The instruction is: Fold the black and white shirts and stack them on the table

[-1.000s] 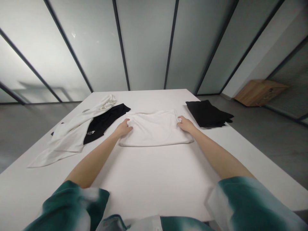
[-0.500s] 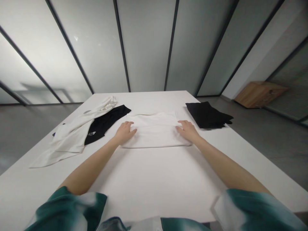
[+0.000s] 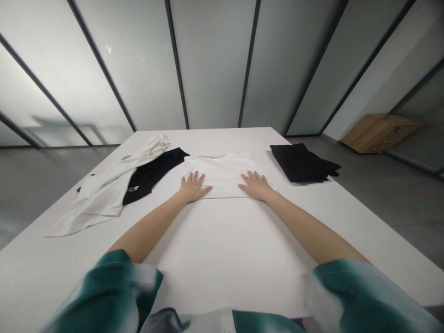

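You've just let go of the white cloth [image 3: 224,176] at its sides and laid both palms on it. Reads as a switch from pinching to pressing flat.

Left hand [image 3: 192,187]: palm down, fingers spread, thumb out toward the middle, gripping nothing, resting over the cloth's near left corner. Right hand [image 3: 256,185]: mirrors it at the near right corner, fingers spread wide, nothing held. Can't tell how hard you're pressing.

Cloth is mid-worktop [image 3: 229,249], between the left and right edges, closer to the far edge than to yours. Shallow creases along its far side; near edge runs roughly straight between your hands.

Versus a second ago: fingers had hold of the cloth's left and right sides; now they're off the sides and on top. Cloth also sits a bit nearer the far edge. No clear change in the white garment [image 3: 107,189] and black garment [image 3: 152,173] by the left edge, or the black stack [image 3: 301,162] at the right edge.
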Motion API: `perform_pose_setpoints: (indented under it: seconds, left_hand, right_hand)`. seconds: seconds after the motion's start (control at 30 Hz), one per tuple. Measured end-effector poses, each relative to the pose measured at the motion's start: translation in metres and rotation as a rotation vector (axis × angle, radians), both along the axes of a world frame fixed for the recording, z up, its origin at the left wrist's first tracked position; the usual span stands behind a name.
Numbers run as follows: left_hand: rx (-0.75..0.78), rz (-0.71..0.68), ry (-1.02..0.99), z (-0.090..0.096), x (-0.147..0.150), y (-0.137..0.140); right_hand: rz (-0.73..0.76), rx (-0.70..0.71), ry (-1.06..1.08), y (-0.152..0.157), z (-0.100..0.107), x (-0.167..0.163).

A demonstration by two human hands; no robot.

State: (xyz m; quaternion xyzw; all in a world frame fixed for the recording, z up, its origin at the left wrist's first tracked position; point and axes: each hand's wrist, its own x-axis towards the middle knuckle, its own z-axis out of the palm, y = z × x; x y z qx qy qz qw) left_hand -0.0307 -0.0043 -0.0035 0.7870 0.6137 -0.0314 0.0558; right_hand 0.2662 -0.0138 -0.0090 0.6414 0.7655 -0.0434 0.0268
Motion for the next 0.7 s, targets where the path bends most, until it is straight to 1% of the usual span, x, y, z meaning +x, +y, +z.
perform_pose_setpoints:
  seconds: [0.13,0.27,0.37,0.53,0.6,0.7]
  left_hand:
    - [0.019,0.016,-0.001,0.001,0.005,0.015]
    - [0.039,0.022,0.007,0.001,0.009,0.016]
    - [0.032,0.012,0.019,0.0,0.009,0.006]
    - [0.02,-0.009,0.046,-0.001,0.009,-0.024]
    - [0.011,-0.014,0.06,0.005,0.01,-0.035]
    - [0.016,-0.044,0.066,0.021,0.01,-0.043]
  right_hand:
    - [0.016,0.025,0.001,0.022,0.001,0.002]
    - [0.012,0.03,-0.008,0.029,-0.002,0.004]
    - [0.009,0.026,-0.025,0.02,-0.006,0.005]
    - [0.048,0.013,-0.031,-0.006,-0.01,0.014]
    - [0.076,0.011,-0.031,-0.012,-0.01,0.018]
    - [0.128,0.021,-0.022,-0.013,-0.01,0.028]
